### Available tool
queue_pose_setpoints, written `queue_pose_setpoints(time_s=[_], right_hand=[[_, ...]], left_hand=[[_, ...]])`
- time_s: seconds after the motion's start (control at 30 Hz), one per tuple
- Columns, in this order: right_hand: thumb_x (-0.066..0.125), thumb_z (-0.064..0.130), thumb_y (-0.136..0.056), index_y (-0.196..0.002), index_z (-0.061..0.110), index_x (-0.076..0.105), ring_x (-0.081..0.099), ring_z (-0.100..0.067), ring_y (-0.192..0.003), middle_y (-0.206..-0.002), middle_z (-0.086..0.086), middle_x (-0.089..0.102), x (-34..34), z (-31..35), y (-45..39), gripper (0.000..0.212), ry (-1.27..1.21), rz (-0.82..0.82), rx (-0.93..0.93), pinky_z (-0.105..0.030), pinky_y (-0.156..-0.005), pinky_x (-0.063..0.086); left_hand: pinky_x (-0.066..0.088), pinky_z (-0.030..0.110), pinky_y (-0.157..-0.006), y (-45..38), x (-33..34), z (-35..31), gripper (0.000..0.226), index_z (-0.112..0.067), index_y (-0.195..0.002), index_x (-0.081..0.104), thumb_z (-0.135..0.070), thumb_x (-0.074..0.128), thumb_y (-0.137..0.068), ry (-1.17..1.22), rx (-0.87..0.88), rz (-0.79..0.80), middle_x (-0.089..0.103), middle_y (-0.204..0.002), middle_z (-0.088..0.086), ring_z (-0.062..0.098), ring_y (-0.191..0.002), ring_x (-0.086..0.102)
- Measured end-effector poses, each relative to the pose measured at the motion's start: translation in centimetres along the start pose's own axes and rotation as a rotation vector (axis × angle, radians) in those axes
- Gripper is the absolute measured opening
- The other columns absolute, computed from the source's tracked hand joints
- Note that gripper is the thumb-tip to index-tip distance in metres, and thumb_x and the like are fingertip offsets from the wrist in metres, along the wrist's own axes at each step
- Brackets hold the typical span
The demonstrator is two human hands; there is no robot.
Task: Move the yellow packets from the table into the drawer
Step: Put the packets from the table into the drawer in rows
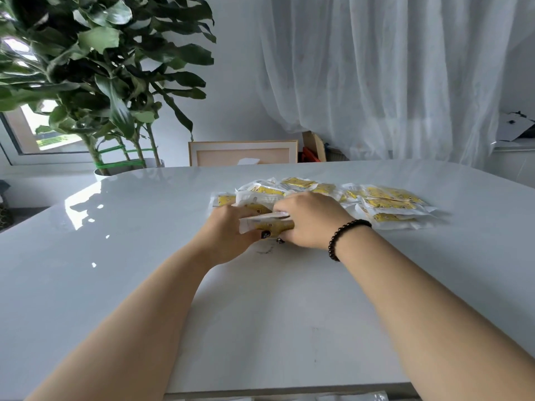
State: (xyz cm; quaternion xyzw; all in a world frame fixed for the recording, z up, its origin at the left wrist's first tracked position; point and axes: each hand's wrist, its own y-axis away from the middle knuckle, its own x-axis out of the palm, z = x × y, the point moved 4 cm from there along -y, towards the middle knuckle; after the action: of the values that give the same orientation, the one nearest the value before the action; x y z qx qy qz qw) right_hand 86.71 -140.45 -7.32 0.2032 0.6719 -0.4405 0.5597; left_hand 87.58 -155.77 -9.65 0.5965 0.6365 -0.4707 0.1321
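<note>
Both hands meet at the near end of the packet pile: the left hand (228,227) has its grip curled round a held yellow packet (267,224), thumb on its near face, and the right hand (309,219), wearing a dark bead bracelet (344,237), closes its grip on the same packet's right end. That packet lies with its long axis running left to right, tilted up off the desk (144,270). Beyond the hands, the remaining yellow packets (388,202) sprawl overlapping in a flat band across the desk, stretching right of the hands. Past the desk's far edge stand a framed panel (243,153), a leafy plant (101,68) to its left and white curtains (390,76) to its right.
</note>
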Motion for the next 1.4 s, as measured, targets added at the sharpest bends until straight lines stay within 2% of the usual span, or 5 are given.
queue_pose_setpoints(time_s=[0.1, 0.2, 0.7, 1.17, 1.4], right_hand=[[0.057, 0.016, -0.082, -0.096, 0.021, 0.055, 0.055, -0.029, -0.084, -0.089, -0.003, 0.056, 0.3, 0.9, -0.1, 0.015, 0.099, 0.024, -0.011, -0.03, -0.061, 0.036], [0.06, 0.023, -0.082, -0.081, 0.02, 0.049, 0.049, -0.026, -0.075, -0.073, 0.002, 0.048, -0.2, 0.1, -0.1, 0.012, 0.027, 0.004, 0.051, -0.029, -0.056, 0.033], [0.055, 0.02, -0.088, -0.092, 0.021, 0.051, 0.061, -0.029, -0.091, -0.097, -0.005, 0.064, 1.2, 1.9, 0.0, 0.007, 0.195, 0.077, -0.021, -0.031, -0.067, 0.042], [0.054, 0.035, -0.088, -0.105, 0.024, 0.055, 0.059, -0.031, -0.097, -0.106, -0.008, 0.064, -5.1, 6.7, 12.3, 0.021, 0.116, 0.343, -0.043, -0.034, -0.075, 0.047], [0.055, 0.036, -0.09, -0.105, 0.021, 0.056, 0.057, -0.028, -0.087, -0.096, -0.007, 0.063, -8.2, 8.5, 19.2, 0.021, 0.099, 0.329, -0.054, -0.031, -0.064, 0.04]], left_hand=[[0.041, 0.009, -0.069, 0.1, -0.1, 0.3, 0.03, -0.02, -0.109, 0.07, -0.012, 0.071, -0.08, -0.019, -0.038, 0.001, 0.062, -0.094, -0.006, 0.016, -0.086, 0.056], [0.043, 0.021, -0.062, 0.0, -0.5, 0.6, 0.022, -0.02, -0.09, 0.069, -0.003, 0.062, -0.078, -0.016, -0.069, -0.05, 0.063, -0.077, -0.005, 0.023, -0.077, 0.057], [0.052, 0.028, -0.084, 1.7, -2.5, 2.1, 0.02, -0.024, -0.094, 0.076, -0.011, 0.069, -0.081, 0.388, -0.427, -0.503, 0.071, -0.101, 0.0, 0.016, -0.088, 0.064], [0.043, 0.022, -0.054, 10.7, -11.1, -6.5, 0.022, -0.031, -0.079, 0.072, -0.009, 0.07, -0.083, 0.3, -0.36, -0.218, 0.064, -0.085, -0.01, 0.013, -0.071, 0.055], [0.05, 0.029, -0.075, 18.3, -10.0, -9.2, 0.027, -0.034, -0.068, 0.07, -0.009, 0.076, -0.078, 0.296, -0.34, -0.083, 0.065, -0.083, -0.012, 0.019, -0.08, 0.059]])
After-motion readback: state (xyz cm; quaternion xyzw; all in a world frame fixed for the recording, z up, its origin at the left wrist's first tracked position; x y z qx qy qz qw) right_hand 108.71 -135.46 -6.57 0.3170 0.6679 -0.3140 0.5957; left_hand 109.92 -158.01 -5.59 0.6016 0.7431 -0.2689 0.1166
